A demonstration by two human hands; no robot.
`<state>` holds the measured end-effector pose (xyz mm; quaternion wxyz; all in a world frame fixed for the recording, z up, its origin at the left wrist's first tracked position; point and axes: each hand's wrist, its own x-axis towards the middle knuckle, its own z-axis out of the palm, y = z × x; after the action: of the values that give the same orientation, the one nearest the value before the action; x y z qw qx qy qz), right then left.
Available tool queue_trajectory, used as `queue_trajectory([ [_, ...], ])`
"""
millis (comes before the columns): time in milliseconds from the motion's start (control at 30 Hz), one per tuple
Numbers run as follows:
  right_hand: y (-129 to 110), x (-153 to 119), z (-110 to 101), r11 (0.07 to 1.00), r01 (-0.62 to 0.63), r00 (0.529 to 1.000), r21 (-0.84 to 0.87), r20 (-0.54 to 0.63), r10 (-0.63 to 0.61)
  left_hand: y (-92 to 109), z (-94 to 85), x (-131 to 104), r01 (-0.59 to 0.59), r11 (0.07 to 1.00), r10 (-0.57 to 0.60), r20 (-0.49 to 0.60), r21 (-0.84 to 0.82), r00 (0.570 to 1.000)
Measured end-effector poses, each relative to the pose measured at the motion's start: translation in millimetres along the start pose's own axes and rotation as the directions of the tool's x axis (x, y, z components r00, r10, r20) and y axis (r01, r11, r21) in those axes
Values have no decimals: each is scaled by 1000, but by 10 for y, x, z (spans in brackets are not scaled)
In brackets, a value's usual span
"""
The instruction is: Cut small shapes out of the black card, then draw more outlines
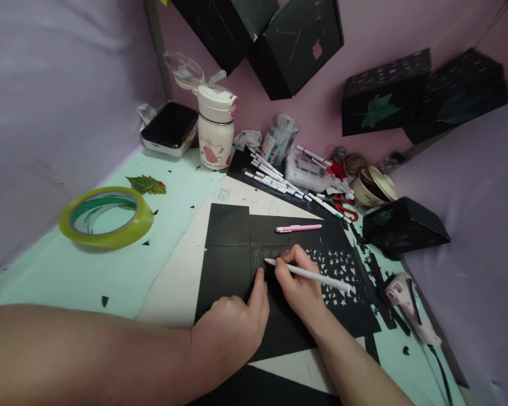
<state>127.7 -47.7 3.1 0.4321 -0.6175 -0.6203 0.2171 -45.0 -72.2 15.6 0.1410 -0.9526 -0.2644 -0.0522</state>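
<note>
My right hand (pixel 298 282) pinches a white pen (pixel 317 274), its tip touching a sheet of black card (pixel 228 270). Small pale outlined shapes are drawn beside the tip. My left hand (pixel 241 316) lies on the same card with its index finger stretched out near the drawn shapes, holding nothing; its other fingers are partly hidden. Crease lines cross the card's upper left part. Many small star and other cut-outs (pixel 341 270) fill its right side, showing white below. Above my right hand a pink pen (pixel 298 228) rests on the card.
A roll of yellow tape (pixel 110 239) and a leaf (pixel 147 185) lie left. Behind stand a bottle (pixel 215 135), several white markers (pixel 279 180) and red-handled scissors (pixel 345 203). At right are a black box (pixel 406 225) and a corded glue gun (pixel 412 307). Black boxes (pixel 385 93) hang above.
</note>
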Motion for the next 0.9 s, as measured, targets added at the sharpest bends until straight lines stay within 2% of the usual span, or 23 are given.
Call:
queue_trajectory([
  [400, 13, -21, 1, 993, -30, 999, 112, 47, 25, 4, 54, -18, -22, 999, 21, 10, 42, 1000],
  [567, 22, -24, -6, 996, -70, 998, 60, 4, 70, -3, 39, -29, -55, 997, 52, 60, 62, 997],
  [900, 8, -21, -5, 999, -40, 999, -29, -16, 39, -6, -2, 14, 2, 1000, -2, 16, 4, 1000],
])
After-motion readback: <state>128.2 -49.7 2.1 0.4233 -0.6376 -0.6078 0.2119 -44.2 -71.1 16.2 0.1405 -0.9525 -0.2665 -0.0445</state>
